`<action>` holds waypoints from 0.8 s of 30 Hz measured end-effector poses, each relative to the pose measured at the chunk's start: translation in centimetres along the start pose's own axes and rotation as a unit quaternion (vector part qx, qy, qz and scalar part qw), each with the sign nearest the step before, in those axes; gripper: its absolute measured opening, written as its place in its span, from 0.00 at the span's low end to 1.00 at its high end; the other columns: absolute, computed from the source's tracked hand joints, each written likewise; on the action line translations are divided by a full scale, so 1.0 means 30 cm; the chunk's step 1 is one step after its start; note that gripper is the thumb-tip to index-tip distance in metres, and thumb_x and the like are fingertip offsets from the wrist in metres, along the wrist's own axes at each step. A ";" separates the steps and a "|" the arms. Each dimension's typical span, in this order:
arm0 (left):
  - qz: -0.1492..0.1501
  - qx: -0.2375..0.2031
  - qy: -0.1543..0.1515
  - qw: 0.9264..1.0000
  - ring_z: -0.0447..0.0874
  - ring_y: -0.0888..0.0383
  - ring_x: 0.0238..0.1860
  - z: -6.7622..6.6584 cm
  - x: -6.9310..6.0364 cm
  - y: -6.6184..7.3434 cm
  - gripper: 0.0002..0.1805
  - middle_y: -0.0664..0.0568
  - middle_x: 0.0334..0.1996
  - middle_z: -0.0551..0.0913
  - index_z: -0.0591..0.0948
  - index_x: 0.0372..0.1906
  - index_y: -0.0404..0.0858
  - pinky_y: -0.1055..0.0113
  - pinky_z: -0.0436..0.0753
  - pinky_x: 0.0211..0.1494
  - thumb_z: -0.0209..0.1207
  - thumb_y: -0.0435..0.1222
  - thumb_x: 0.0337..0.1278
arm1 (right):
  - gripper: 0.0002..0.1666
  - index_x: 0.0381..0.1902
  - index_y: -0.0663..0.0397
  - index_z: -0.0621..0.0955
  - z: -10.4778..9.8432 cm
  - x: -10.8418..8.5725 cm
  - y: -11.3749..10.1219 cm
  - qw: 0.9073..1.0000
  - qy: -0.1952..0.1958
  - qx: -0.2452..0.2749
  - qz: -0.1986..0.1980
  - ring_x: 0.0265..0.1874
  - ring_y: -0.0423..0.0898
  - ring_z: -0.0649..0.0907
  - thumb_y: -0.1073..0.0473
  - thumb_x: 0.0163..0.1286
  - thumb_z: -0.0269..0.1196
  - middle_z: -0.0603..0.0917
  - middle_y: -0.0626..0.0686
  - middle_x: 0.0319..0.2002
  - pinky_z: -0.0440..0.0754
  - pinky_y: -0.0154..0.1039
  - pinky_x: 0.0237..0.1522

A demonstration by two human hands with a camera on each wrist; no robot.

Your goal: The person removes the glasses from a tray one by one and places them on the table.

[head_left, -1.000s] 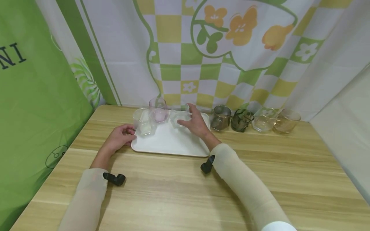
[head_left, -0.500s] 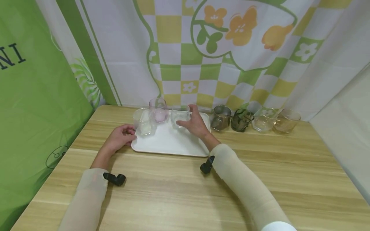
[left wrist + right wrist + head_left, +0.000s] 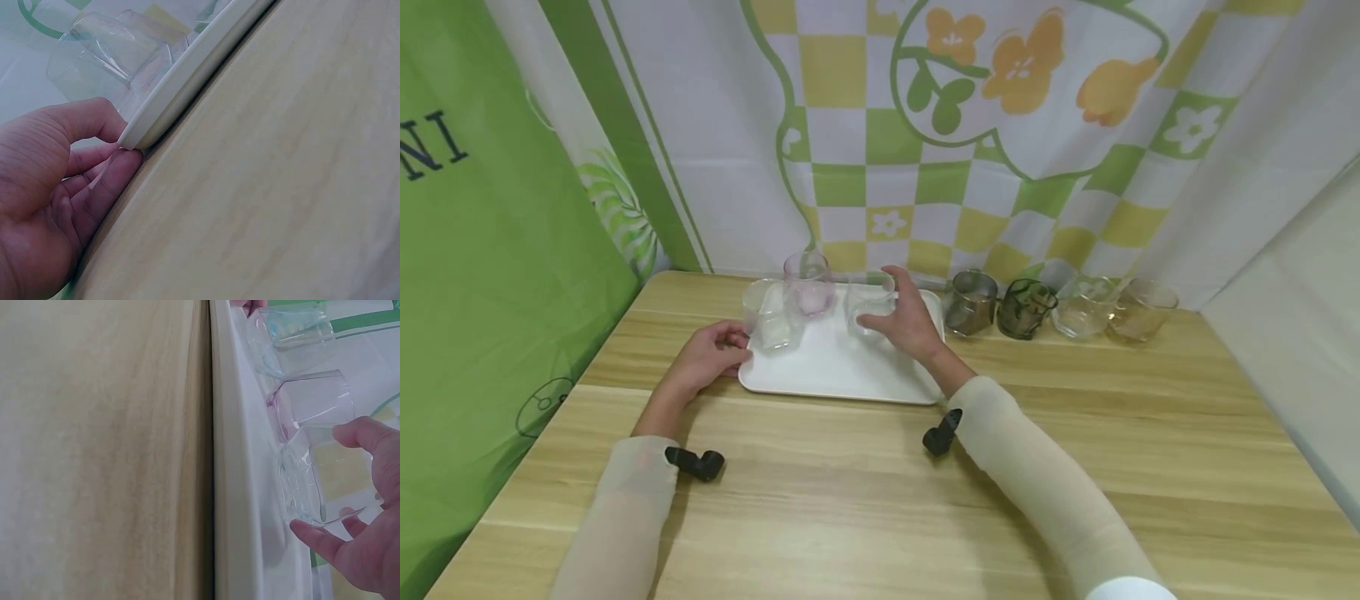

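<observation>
A white tray lies on the wooden table. My left hand pinches the tray's left edge; in the left wrist view the thumb and fingers of this hand meet at the rim. My right hand holds a clear glass upright on the tray's back right part, thumb and fingers around its sides, as the right wrist view of the glass and hand also shows. A pinkish glass and another clear glass stand at the tray's back left.
Right of the tray, in a row along the table's back, stand a grey-brown glass, a dark green glass, a clear glass and an amber glass. A patterned curtain hangs behind the table.
The glass in my right hand, tilted a second ago, now stands upright on the tray. My left hand has kept its place at the tray's edge.
</observation>
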State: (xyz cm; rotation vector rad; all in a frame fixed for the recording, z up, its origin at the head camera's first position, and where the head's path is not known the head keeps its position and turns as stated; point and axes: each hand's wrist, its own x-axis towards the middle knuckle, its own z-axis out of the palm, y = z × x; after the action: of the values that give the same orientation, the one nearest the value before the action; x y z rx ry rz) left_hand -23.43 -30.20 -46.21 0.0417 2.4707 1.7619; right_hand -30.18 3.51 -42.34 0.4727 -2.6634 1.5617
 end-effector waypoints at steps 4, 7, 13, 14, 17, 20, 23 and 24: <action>0.000 -0.004 -0.001 1.000 0.78 0.61 0.38 0.003 0.004 0.001 0.27 0.41 0.45 0.74 0.71 0.64 0.22 0.68 0.86 0.36 0.63 0.25 0.62 | 0.54 0.77 0.53 0.61 -0.018 -0.019 -0.009 1.000 0.001 0.000 -0.005 0.68 0.59 0.70 0.59 0.59 0.78 0.65 0.61 0.74 0.71 0.53 0.67; 0.000 -0.005 -0.001 1.000 0.78 0.61 0.37 0.002 0.005 -0.002 0.27 0.41 0.45 0.74 0.71 0.64 0.21 0.68 0.86 0.36 0.63 0.24 0.62 | 0.53 0.77 0.52 0.62 -0.035 -0.040 -0.022 1.000 0.001 -0.004 -0.014 0.67 0.58 0.71 0.59 0.59 0.78 0.67 0.61 0.73 0.72 0.53 0.66; 0.003 -0.012 -0.002 1.000 0.78 0.62 0.37 -0.003 0.007 -0.010 0.28 0.41 0.45 0.74 0.70 0.65 0.21 0.68 0.86 0.35 0.63 0.24 0.62 | 0.51 0.76 0.51 0.65 -0.082 -0.093 -0.052 1.000 0.009 0.006 -0.027 0.64 0.58 0.73 0.60 0.60 0.78 0.69 0.59 0.71 0.73 0.56 0.64; 0.003 -0.013 -0.003 1.000 0.78 0.62 0.37 -0.004 0.007 -0.012 0.28 0.41 0.45 0.74 0.70 0.65 0.21 0.68 0.86 0.35 0.63 0.24 0.62 | 0.51 0.76 0.52 0.65 -0.091 -0.102 -0.055 0.999 0.009 0.008 -0.031 0.65 0.58 0.73 0.60 0.60 0.78 0.69 0.59 0.71 0.73 0.56 0.64; 0.001 -0.012 -0.002 1.000 0.78 0.62 0.37 -0.006 0.005 -0.017 0.28 0.42 0.45 0.74 0.70 0.66 0.21 0.68 0.86 0.35 0.63 0.24 0.63 | 0.52 0.77 0.52 0.65 -0.116 -0.125 -0.059 0.999 0.006 0.009 -0.039 0.65 0.58 0.72 0.61 0.59 0.78 0.69 0.60 0.71 0.73 0.58 0.64; -0.003 -0.009 -0.002 1.000 0.78 0.62 0.37 -0.005 0.005 -0.019 0.28 0.41 0.46 0.74 0.70 0.66 0.22 0.68 0.86 0.35 0.63 0.24 0.63 | 0.52 0.77 0.53 0.65 -0.146 -0.148 -0.055 0.999 0.003 0.003 -0.045 0.65 0.61 0.72 0.62 0.58 0.78 0.69 0.60 0.71 0.72 0.60 0.65; -0.003 -0.009 -0.004 1.000 0.78 0.62 0.37 -0.001 0.008 -0.014 0.28 0.41 0.46 0.74 0.69 0.66 0.21 0.68 0.86 0.36 0.63 0.25 0.63 | 0.51 0.76 0.53 0.66 -0.183 -0.173 -0.046 0.999 0.001 -0.007 -0.050 0.63 0.60 0.73 0.62 0.58 0.78 0.70 0.61 0.68 0.72 0.58 0.64; -0.002 -0.010 -0.004 1.000 0.78 0.62 0.37 0.000 0.009 -0.012 0.28 0.40 0.46 0.74 0.69 0.66 0.21 0.68 0.86 0.36 0.63 0.25 0.63 | 0.51 0.76 0.52 0.66 -0.197 -0.185 -0.044 0.999 0.001 -0.005 -0.049 0.63 0.60 0.73 0.62 0.58 0.78 0.71 0.62 0.68 0.73 0.58 0.64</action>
State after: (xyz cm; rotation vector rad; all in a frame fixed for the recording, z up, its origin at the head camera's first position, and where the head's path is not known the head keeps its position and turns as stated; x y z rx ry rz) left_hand -23.69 -30.28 -46.56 0.0411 2.4456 1.7803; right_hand -25.33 9.34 -39.19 0.5909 -2.6015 1.5193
